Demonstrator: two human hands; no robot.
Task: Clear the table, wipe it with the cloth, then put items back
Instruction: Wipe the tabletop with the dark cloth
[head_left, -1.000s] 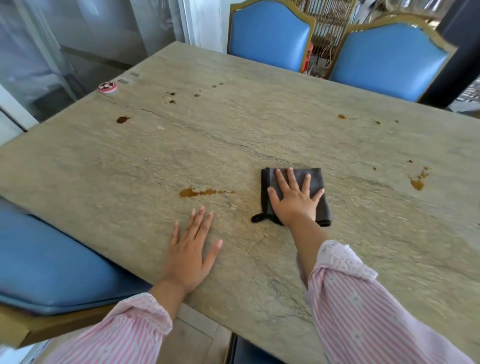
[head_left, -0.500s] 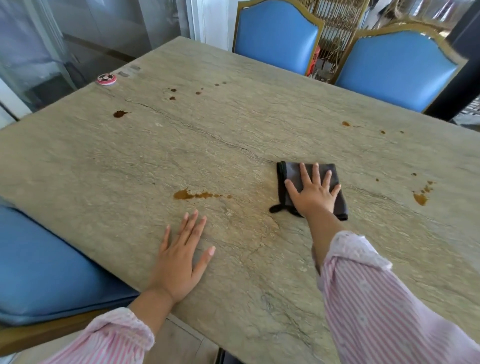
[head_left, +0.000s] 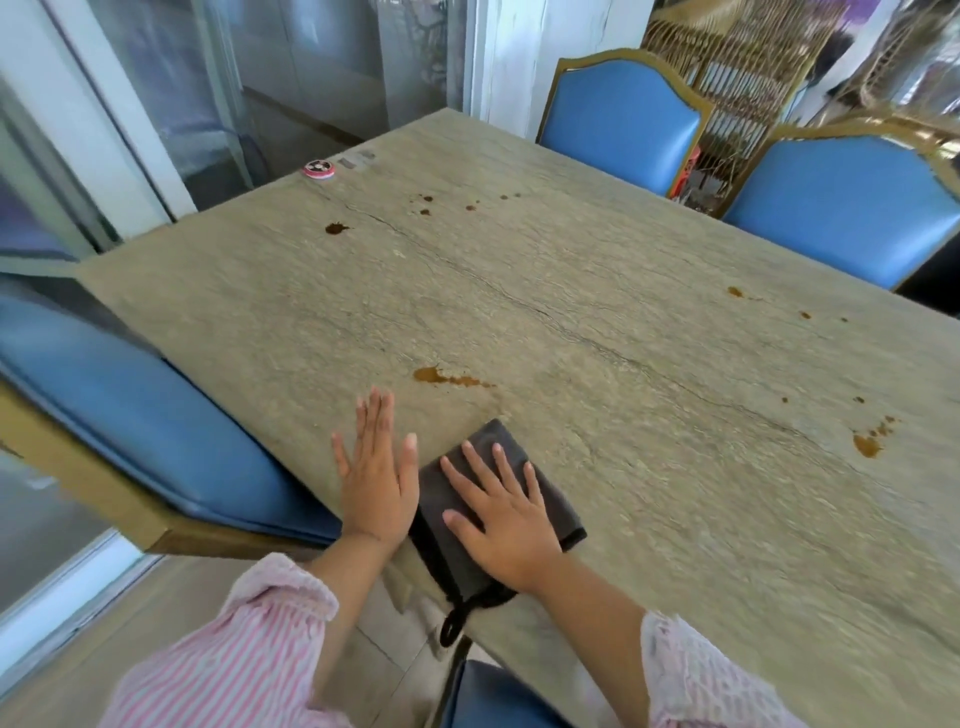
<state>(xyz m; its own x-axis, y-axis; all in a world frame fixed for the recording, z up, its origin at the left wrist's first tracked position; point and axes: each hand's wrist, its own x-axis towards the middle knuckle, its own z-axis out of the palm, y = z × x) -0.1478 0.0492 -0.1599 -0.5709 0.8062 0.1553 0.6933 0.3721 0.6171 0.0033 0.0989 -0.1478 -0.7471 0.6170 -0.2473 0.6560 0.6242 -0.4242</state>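
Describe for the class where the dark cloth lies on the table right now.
In the head view the dark cloth lies at the table's near edge, flat under the right hand, beside the left hand.

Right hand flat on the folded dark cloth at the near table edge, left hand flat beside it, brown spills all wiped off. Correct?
Not quite. The head view shows the right hand on the cloth and the left hand flat beside it, but the brown spills are still on the table.
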